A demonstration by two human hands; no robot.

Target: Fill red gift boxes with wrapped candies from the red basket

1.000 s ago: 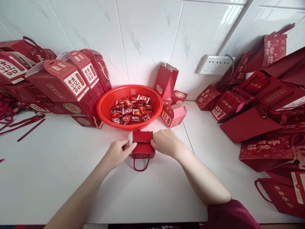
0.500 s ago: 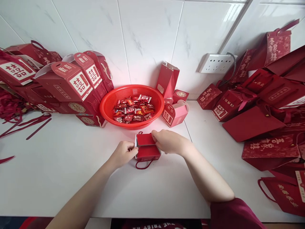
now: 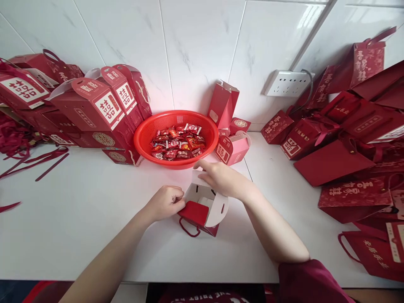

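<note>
The left hand (image 3: 167, 203) gripped the side of an open box (image 3: 196, 213); the right hand (image 3: 221, 179) was at its back flap (image 3: 198, 178). Behind stood a red basket (image 3: 140, 145) of sweets (image 3: 177, 144), between piled boxes (image 3: 85, 103).

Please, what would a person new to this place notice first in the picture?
Probably the bright red basket of wrapped sweets, near the wall in the middle. Just in front of it, the left hand and right hand touch an open box. More red boxes crowd the left and right sides of the table.
</note>
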